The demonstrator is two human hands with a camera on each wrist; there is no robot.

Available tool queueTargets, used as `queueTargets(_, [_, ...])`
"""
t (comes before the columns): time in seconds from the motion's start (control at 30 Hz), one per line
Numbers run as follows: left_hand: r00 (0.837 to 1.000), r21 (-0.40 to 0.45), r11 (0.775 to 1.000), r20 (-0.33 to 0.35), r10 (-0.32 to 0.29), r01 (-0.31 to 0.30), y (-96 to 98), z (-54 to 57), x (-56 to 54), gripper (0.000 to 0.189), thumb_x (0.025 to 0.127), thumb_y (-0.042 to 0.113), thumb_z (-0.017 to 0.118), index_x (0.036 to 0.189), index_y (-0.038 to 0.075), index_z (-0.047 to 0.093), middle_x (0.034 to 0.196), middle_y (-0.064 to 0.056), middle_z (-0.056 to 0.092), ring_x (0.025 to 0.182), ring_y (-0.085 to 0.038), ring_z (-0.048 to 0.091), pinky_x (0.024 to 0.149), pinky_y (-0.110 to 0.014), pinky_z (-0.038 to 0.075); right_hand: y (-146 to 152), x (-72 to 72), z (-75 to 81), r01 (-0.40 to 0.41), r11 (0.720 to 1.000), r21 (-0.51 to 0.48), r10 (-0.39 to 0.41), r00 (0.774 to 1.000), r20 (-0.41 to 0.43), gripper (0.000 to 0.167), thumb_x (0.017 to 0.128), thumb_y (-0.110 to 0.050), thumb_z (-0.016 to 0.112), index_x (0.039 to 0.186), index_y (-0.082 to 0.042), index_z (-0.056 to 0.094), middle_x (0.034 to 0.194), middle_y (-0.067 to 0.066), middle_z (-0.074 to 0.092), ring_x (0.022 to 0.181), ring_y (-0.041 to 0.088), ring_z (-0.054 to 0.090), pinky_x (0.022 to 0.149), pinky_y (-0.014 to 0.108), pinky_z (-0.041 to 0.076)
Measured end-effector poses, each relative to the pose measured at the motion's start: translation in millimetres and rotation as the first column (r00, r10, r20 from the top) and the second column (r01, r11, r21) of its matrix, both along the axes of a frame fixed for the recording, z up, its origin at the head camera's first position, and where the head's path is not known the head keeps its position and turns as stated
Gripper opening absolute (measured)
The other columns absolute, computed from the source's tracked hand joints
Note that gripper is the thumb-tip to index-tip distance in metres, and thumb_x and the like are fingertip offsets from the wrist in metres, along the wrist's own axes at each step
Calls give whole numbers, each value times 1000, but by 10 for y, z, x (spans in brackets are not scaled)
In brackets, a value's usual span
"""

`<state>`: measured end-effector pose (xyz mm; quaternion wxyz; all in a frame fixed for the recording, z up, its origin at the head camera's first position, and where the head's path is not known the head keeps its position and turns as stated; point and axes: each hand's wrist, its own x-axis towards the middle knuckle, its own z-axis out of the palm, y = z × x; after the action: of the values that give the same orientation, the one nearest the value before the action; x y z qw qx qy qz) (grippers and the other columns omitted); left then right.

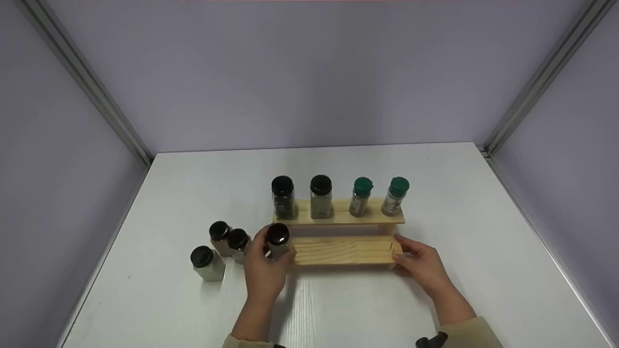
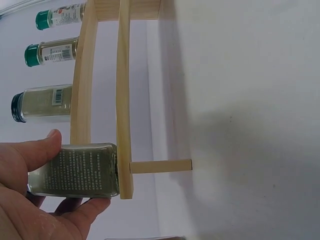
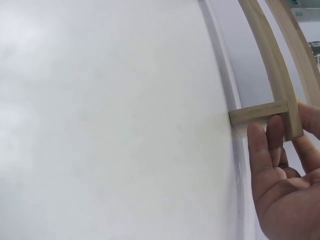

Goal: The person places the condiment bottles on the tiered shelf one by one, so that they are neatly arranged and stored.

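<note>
Head view: the left hand [image 1: 265,273] curls its fingers round a black-capped jar [image 1: 279,249] at the nine o'clock end of the lower shelf [image 1: 338,251] of a wooden rack [image 1: 341,217]; the right hand [image 1: 424,267] pinches the three o'clock end. Four bottles [image 1: 321,205] stand above, towards twelve; three more jars [image 1: 221,246], towards nine

Left wrist view: fine print shows only here, and the jar's base meets the shelf

Right wrist view: this alone shows fingertips [image 3: 257,136] beside the leg [image 3: 252,115]

White table [image 1: 358,309], lilac walls [image 1: 309,72], grey posts [image 1: 89,87] at ten and two
</note>
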<state>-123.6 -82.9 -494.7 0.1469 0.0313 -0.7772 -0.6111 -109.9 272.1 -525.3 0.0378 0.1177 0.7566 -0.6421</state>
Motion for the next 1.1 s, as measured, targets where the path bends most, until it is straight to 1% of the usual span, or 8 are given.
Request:
queueTargets(0.17, [1000, 2, 1000, -3, 1, -1, 12, -6, -7, 71, 76, -3, 92, 141, 5, 63, 133, -16, 65, 120, -41, 63, 98, -57, 55, 4, -6, -3, -6, 1000, 7, 6, 1000, 5, 59, 97, 5, 71, 153, 1, 53, 127, 22, 62, 91, 20, 71, 75, 35, 63])
queueTargets(0.3, [1000, -2, 1000, 27, 10, -10, 22, -9, -17, 72, 76, -2, 92, 142, 3, 63, 133, -17, 65, 120, -41, 63, 100, -55, 54, 10, -11, -16, -9, 1000, -1, 9, 1000, 4, 58, 97, 5, 71, 152, 1, 54, 128, 22, 62, 91, 20, 72, 75, 35, 63])
queueTargets(0.4, [999, 7, 1000, 43, 12, -12, 28, -13, -29, 68, 77, -2, 92, 139, 1, 64, 132, -18, 67, 122, -41, 63, 103, -55, 53, 12, -14, -22, -10, 1000, -5, 10, 1000, -3, 58, 96, 5, 72, 152, 1, 55, 127, 23, 62, 91, 19, 71, 75, 35, 63])
queueTargets(0.63, [999, 23, 1000, 39, 19, -20, 33, -33, -46, 64, 76, -3, 92, 135, -5, 65, 129, -20, 68, 124, -44, 62, 104, -57, 52, 14, -11, -24, -12, 1000, 12, 12, 1000, -8, 58, 97, 5, 72, 152, 1, 54, 128, 23, 62, 92, 19, 71, 75, 35, 63])
queueTargets(0.9, [999, 30, 1000, 45, 5, -6, 29, -65, -27, 65, 76, -2, 91, 136, -5, 64, 134, -20, 66, 128, -46, 60, 103, -56, 53, 0, -6, -5, 7, 1000, -22, -7, 1000, 14, 58, 98, 7, 69, 153, 1, 53, 126, 21, 61, 90, 19, 72, 74, 35, 63])
queueTargets(1.0, [999, 21, 1000, 43, 2, -3, 29, -69, -7, 67, 77, 1, 92, 138, -5, 62, 137, -22, 63, 127, -47, 60, 100, -55, 55, 9, -16, -10, 5, 1000, -9, -5, 1000, 12, 57, 97, 6, 71, 152, 2, 55, 125, 20, 61, 90, 19, 71, 75, 36, 63])
queueTargets(1.1, [998, 17, 1000, 58, 5, -6, 18, -65, 25, 74, 78, 9, 94, 141, -4, 58, 139, -23, 60, 128, -47, 59, 101, -56, 54, 32, -37, 2, -9, 1000, 11, 9, 1000, 0, 57, 95, 7, 73, 149, 5, 56, 123, 21, 62, 91, 19, 69, 76, 34, 62])
